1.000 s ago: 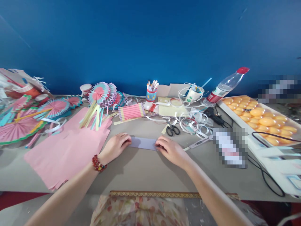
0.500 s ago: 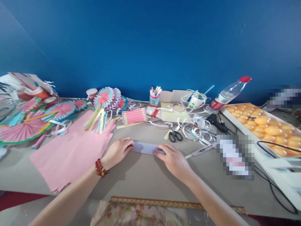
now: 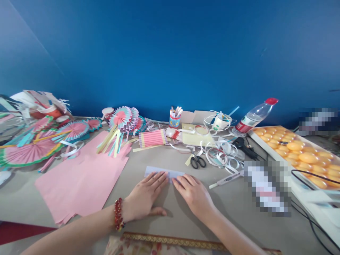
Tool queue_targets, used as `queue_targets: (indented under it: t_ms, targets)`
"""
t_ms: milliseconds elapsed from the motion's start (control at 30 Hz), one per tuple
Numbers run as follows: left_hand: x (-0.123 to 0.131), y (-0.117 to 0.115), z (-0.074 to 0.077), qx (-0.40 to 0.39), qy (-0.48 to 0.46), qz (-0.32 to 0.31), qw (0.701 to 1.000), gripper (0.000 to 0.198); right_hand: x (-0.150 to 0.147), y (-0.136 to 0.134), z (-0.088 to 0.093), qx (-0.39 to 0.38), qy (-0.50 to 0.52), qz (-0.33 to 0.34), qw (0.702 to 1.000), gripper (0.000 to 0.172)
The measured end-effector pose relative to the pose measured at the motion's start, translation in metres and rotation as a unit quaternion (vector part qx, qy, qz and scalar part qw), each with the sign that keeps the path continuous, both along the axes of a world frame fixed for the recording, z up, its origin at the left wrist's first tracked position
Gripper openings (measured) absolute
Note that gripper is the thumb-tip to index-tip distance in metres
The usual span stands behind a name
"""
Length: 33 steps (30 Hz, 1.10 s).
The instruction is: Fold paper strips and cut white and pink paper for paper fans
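A narrow folded strip of pale lavender paper (image 3: 152, 171) lies flat on the table in front of me. Across its middle rests my left hand (image 3: 147, 193), palm down with the fingers stretched out and the thumb spread away from them. My right hand (image 3: 193, 193) lies on the strip's right end, its fingers extended and pressing down. Neither hand grips the paper. The hands cover much of its lower edge. Beyond them are black-handled scissors (image 3: 198, 162) and, to the right, a white utility knife (image 3: 225, 179).
Pink paper sheets (image 3: 82, 184) spread at left, near pleated paper fans (image 3: 29, 152) and rosettes (image 3: 122, 118). A pen cup (image 3: 174, 121), a pleated pink piece (image 3: 152, 138) and a bottle (image 3: 252, 118) stand or lie behind. A glue gun (image 3: 245, 148) and a tray of orange domes (image 3: 305, 157) are right.
My left hand has gone from pinching the strip's left end to lying flat over its middle, thumb spread. The right hand has flattened at its end. The view has tilted up slightly.
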State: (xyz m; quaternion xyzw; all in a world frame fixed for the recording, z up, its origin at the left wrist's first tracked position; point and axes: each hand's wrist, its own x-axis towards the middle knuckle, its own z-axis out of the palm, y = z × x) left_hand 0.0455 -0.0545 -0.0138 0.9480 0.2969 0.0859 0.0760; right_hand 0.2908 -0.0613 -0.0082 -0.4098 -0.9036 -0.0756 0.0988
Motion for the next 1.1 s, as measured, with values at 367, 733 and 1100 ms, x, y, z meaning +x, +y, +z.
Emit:
queue_targets:
  t_ms: [367,733,1100]
  targets:
    - [-0.04,-0.009,0.004,0.027,0.025,0.067,0.997,0.086,0.026,-0.027,-0.01,0.022,0.031,-0.082,0.996,0.051]
    - [-0.062,-0.016,0.005,0.058,0.03,0.11,0.992,0.076,0.028,-0.031,-0.011,0.026,0.01,-0.093,0.995,0.052]
    - [-0.06,-0.017,0.001,0.045,0.044,0.123,0.99,0.078,0.041,-0.005,0.009,-0.025,0.23,-0.122,0.965,0.03]
